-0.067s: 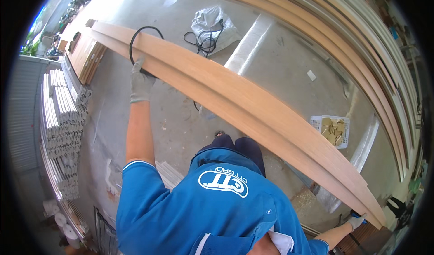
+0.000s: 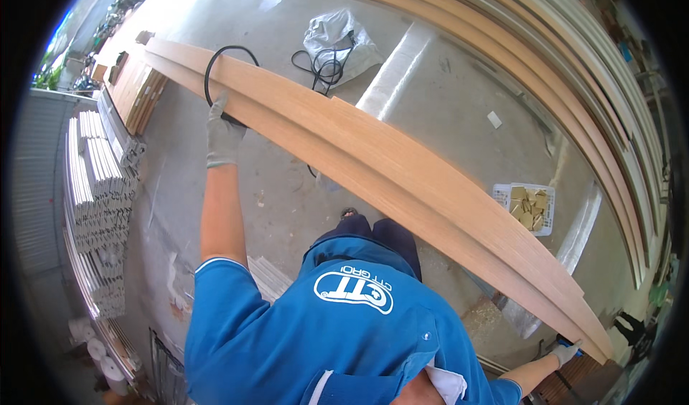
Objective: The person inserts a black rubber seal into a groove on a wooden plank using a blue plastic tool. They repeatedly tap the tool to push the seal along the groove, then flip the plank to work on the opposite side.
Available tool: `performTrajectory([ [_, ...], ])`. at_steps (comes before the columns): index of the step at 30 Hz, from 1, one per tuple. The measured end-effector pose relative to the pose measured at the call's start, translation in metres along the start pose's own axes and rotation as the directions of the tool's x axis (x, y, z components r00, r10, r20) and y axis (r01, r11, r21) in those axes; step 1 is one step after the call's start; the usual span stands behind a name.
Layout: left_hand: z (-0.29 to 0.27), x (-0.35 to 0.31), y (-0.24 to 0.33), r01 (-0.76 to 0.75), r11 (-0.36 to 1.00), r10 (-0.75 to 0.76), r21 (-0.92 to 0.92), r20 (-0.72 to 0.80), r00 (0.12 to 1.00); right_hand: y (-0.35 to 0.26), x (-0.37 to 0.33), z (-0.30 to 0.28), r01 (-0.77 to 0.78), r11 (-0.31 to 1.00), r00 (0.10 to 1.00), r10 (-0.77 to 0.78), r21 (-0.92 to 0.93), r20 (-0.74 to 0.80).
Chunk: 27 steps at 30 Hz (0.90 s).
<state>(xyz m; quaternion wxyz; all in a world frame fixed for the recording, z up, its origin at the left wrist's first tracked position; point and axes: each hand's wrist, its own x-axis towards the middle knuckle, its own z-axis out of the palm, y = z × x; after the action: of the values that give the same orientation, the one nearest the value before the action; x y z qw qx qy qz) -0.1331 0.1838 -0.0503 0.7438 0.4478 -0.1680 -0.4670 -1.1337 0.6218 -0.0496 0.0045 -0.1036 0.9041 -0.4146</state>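
Note:
A long wood-coloured board (image 2: 359,147) with a stepped profile runs slantwise in front of me, from far left to near right. My left hand (image 2: 225,136), in a grey glove, is closed on its near edge toward the left end, thumb on top, other fingers hidden beneath. A black cable loop (image 2: 210,68) arches over the board beside that hand, and something dark shows under the edge there. Near the right end, my right hand (image 2: 565,352), also gloved, is closed around a small blue thing (image 2: 571,341) against the board's edge; its kind is unclear.
Longer boards and profiles (image 2: 574,68) lie along the right. A white basket (image 2: 551,215) of small gold-coloured pieces stands on the floor. Beyond the board lie a plastic sheet (image 2: 337,32) and a coiled black cable (image 2: 330,69). Stacked white profiles (image 2: 100,182) stand at left.
My left hand and the board's left part have shifted very slightly downward in the view. Both hands keep their hold.

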Motion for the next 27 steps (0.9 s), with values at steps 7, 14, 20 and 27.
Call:
performTrajectory([
  [7, 0.000, 0.014, 0.001, -0.004, 0.995, 0.010, 0.100, -0.063, 0.998, -0.024, -0.010, 0.012, -0.224, 0.895, 0.974, 0.217, 0.386, 0.062],
  [14, -0.042, 0.058, 0.033, -0.404, 0.360, 0.253, 0.841, 0.329, 0.910, -0.032, -0.043, 0.011, -0.460, 0.554, 0.886, 0.335, 0.694, 0.320],
  [20, 0.018, 0.051, 0.131, -0.583, 0.273, 0.504, 0.765, 0.402, 0.764, -0.095, -0.156, 0.016, 0.080, 0.812, 0.852, 0.246, 0.579, -0.463],
  [27, 0.167, -0.017, 0.027, -0.400, 0.308, -0.457, 0.863, 0.503, 0.733, -0.176, -0.330, 0.102, -0.024, 0.830, 0.993, 0.083, 0.557, -0.081],
])
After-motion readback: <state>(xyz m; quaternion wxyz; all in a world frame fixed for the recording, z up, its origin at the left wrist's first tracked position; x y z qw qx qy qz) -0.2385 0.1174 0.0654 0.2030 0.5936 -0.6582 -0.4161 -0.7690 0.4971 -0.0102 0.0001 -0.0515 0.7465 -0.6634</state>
